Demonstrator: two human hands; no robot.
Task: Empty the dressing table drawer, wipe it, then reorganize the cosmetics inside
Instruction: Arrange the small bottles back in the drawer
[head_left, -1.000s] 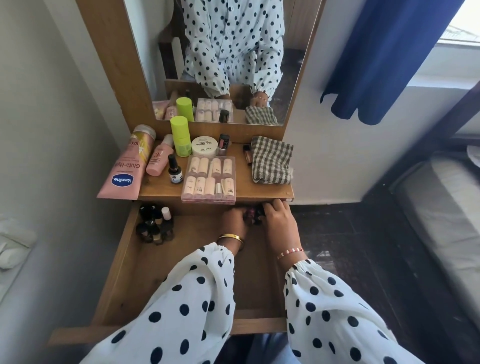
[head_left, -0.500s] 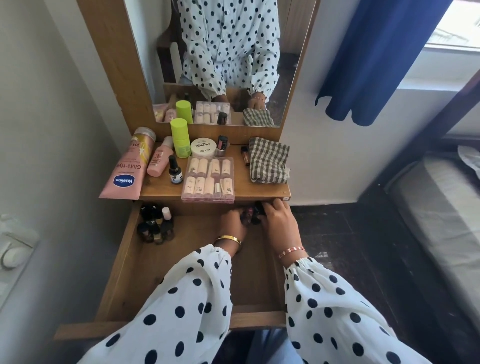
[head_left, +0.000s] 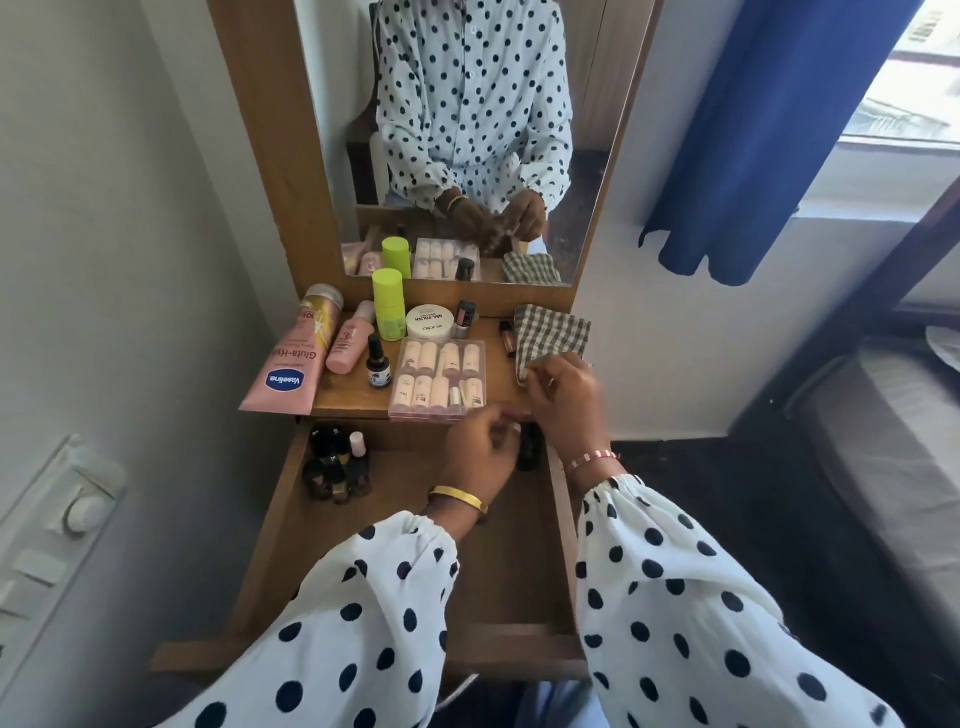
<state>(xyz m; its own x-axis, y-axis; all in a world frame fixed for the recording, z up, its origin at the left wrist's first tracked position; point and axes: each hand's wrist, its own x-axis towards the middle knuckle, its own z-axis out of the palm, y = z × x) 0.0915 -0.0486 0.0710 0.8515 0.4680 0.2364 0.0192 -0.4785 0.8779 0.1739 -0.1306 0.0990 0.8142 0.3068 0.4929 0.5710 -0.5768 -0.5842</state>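
Observation:
The wooden drawer (head_left: 415, 561) is pulled out under the dressing table top (head_left: 353, 397). Several dark nail polish bottles (head_left: 335, 470) stand in its back left corner, and a dark bottle (head_left: 530, 447) stands at the back right. My left hand (head_left: 480, 454) hovers with curled fingers just left of that bottle; what it holds is hidden. My right hand (head_left: 563, 400) is raised over the table's right edge, its fingertips at the lower corner of the checked cloth (head_left: 550, 332). A clear box of small cream bottles (head_left: 439, 379) lies on the top.
On the top also lie a pink Vaseline tube (head_left: 291, 364), a pink bottle (head_left: 350, 340), a lime green bottle (head_left: 388, 304), a white round jar (head_left: 428, 321) and a small dark dropper bottle (head_left: 377, 364). A mirror (head_left: 467, 135) stands behind. A wall is at left, a bed (head_left: 893, 457) at right.
Both hands were together around dark bottles at the drawer's back right. My right hand has since lifted up to the cloth's corner, and my left hand has risen slightly.

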